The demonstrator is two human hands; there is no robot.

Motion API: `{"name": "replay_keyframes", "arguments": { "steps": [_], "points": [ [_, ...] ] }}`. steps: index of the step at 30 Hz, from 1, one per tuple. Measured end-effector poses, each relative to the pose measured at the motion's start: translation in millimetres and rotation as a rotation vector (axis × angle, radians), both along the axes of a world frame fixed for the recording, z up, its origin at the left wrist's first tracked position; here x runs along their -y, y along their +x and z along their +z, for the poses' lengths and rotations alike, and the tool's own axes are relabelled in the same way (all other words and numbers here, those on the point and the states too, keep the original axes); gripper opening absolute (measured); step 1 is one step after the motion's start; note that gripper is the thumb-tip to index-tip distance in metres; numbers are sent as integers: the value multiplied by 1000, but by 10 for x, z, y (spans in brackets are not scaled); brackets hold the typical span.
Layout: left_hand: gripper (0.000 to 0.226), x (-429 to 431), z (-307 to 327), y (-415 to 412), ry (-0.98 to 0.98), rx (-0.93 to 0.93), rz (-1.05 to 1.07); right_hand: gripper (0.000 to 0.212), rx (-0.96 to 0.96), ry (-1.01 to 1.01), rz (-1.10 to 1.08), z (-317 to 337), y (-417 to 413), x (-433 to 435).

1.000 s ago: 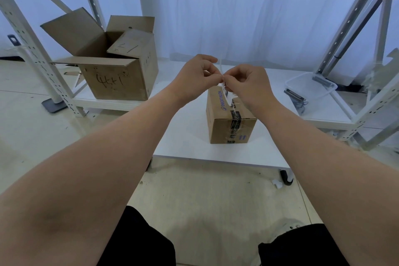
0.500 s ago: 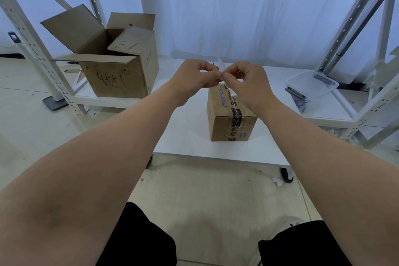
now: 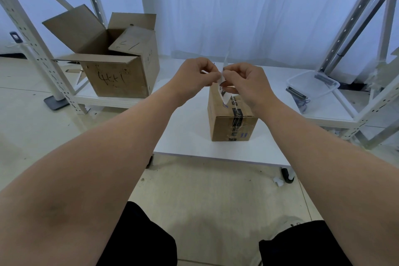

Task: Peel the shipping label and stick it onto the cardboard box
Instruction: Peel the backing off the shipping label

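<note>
A small sealed cardboard box (image 3: 232, 122) with black printed tape stands on the low white table (image 3: 194, 140). Above its far end, my left hand (image 3: 194, 75) and my right hand (image 3: 244, 82) meet, fingertips pinched together on a white shipping label (image 3: 223, 93). The label hangs down between the hands, with black print on it, and a thin strip of it sticks up above the fingers. The label is in the air and does not touch the box top. Whether its backing has come apart I cannot tell.
A large open cardboard box (image 3: 114, 67) with handwriting sits on the left shelf. A clear plastic tray (image 3: 313, 86) lies on the right shelf. White metal rack posts (image 3: 41, 58) flank the table. My knees in black shorts show at the bottom.
Both hands stay pinched together above the box. The label now hangs lower and shows more of its printed face than half a second ago.
</note>
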State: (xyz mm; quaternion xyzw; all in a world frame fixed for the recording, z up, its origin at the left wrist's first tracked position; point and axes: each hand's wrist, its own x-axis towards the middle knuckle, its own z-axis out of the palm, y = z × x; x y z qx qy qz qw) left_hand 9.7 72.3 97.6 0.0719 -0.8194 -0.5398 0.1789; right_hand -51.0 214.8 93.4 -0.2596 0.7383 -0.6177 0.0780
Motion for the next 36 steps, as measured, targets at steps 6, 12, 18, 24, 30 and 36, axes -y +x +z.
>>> {"name": "replay_keyframes", "arguments": {
  "steps": [6, 12, 18, 24, 30, 36],
  "points": [
    [13, -51, 32, 20, -80, 4, 1, 19, 40, -68, -18, 3, 5, -15],
    [8, -70, 25, 27, -74, 22, -7, 4, -53, 3, -25, -16, -28, -24],
    [16, -67, 3, 6, 82, -9, -28, 18, -237, 140, -73, -51, -26, 16],
    [14, -46, 10, 20, 95, 7, -26, 10, -268, 160, -78, -36, -10, 19],
    [9, -64, 33, 29, 56, -10, -2, 11, -249, 123, -45, -31, -5, 25],
    [6, -86, 44, 32, -67, -28, 17, 9, -208, 108, -22, -32, -12, 29]
  ]
}}
